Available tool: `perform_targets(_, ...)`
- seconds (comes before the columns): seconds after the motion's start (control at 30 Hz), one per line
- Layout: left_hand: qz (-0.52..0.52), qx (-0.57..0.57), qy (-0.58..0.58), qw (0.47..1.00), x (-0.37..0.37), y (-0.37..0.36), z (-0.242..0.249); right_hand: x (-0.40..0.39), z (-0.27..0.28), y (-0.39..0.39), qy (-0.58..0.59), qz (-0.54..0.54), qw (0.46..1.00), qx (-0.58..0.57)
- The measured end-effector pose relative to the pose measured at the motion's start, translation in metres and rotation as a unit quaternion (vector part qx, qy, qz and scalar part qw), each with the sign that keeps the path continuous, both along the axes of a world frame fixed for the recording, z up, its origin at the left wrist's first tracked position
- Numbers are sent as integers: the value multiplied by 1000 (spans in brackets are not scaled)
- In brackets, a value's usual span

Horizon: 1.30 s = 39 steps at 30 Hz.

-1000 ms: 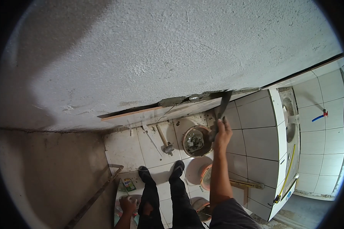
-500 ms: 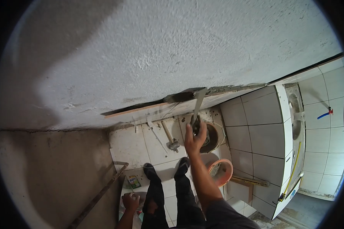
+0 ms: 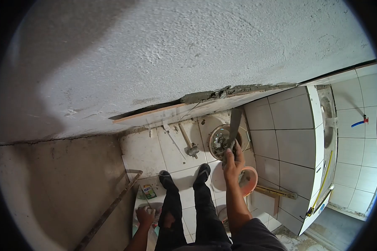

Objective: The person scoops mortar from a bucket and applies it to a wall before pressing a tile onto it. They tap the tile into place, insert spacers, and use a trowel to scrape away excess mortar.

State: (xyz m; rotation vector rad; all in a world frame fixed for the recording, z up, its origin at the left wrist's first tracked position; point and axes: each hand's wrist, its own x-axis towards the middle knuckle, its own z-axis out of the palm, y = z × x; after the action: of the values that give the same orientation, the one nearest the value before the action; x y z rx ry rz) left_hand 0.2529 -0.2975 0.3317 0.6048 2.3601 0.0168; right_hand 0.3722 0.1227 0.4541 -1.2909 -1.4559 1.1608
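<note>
My right hand (image 3: 233, 162) is wrapped around the handle of a trowel (image 3: 235, 121), its flat blade pointing up over the mortar bucket (image 3: 211, 146). Wet grey mortar lies inside that bucket. Above it, a strip of mortar (image 3: 247, 89) fills the right part of the gap between the rough wall (image 3: 188, 50) and the top edge of the tile panel (image 3: 155, 115); the left part is a dark slot. Low on the left, my left hand (image 3: 145, 216) is closed beside my leg, and whatever it may hold is hidden.
A hammer (image 3: 191, 149) and a thin rod (image 3: 175, 144) lie on the tiled floor. Nearby are an orange bucket (image 3: 250, 180), a level (image 3: 276, 191) and a green packet (image 3: 149, 191). A long bar (image 3: 109, 211) leans at left; a yellow tape measure (image 3: 310, 211) rests at right.
My right hand has drawn the trowel down and right, away from the gap. More mortar now shows along the middle of the slot. My left hand stays low beside my leg.
</note>
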Motion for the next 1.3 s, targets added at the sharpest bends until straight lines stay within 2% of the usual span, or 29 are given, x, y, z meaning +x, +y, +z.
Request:
perform_targets(0.03,-10,12,22,1000,1,-1,-4,-3,11,0,103,-30,987,-118)
perform_targets(0.17,-16,19,3,1000,-2,12,3,-9,20,18,162,-20,978,-129)
perform_targets(0.3,-13,20,-8,1000,0,21,7,-35,32,34,162,-44,984,-65)
perform_targets(0.37,-13,19,-6,1000,1,22,7,-43,35,37,138,-65,982,-116)
perform_targets(0.43,-7,10,-16,1000,3,22,6,-50,41,32,117,-52,985,-112)
perform_targets(0.5,-8,8,-11,1000,6,17,-1,-58,42,21,86,1,982,-166)
perform_targets(0.53,-8,6,-8,1000,7,15,-4,-62,46,13,128,10,971,-202)
perform_targets(0.63,-15,-14,-19,1000,6,22,2,-70,46,1,156,23,966,-206)
perform_targets(0.67,-15,-14,-17,1000,6,24,4,-72,38,-3,154,23,975,-157)
perform_targets(0.7,-15,-17,-17,1000,5,25,4,-75,28,-1,156,23,975,-157)
perform_targets(0.73,-15,-22,-18,999,4,26,4,-77,17,2,92,22,995,-20)
perform_targets(0.77,-16,-24,-18,999,3,23,3,-78,5,4,24,20,993,116)
perform_targets(0.8,-17,-16,-22,999,2,21,1,-79,-6,6,22,17,993,113)
perform_targets(0.87,-20,-6,-28,999,0,22,1,-80,-19,12,-141,26,971,190)
perform_targets(1.03,-12,-29,-19,999,0,22,9,-48,-12,-3,-163,31,969,182)
perform_targets(1.1,-15,-30,-29,999,-2,21,8,-26,-10,-22,-104,68,991,53)
perform_targets(1.13,-8,-31,-35,999,-2,21,8,-19,-6,-35,77,18,984,-157)
perform_targets(1.17,-12,-34,-37,999,-3,22,10,-9,-12,-38,76,13,984,-160)
perform_targets(1.23,-4,-32,-43,999,-5,28,13,25,-40,-36,96,-29,960,-263)
perform_targets(1.3,-24,-21,-42,999,-6,27,9,76,-100,-29,23,-43,946,-321)
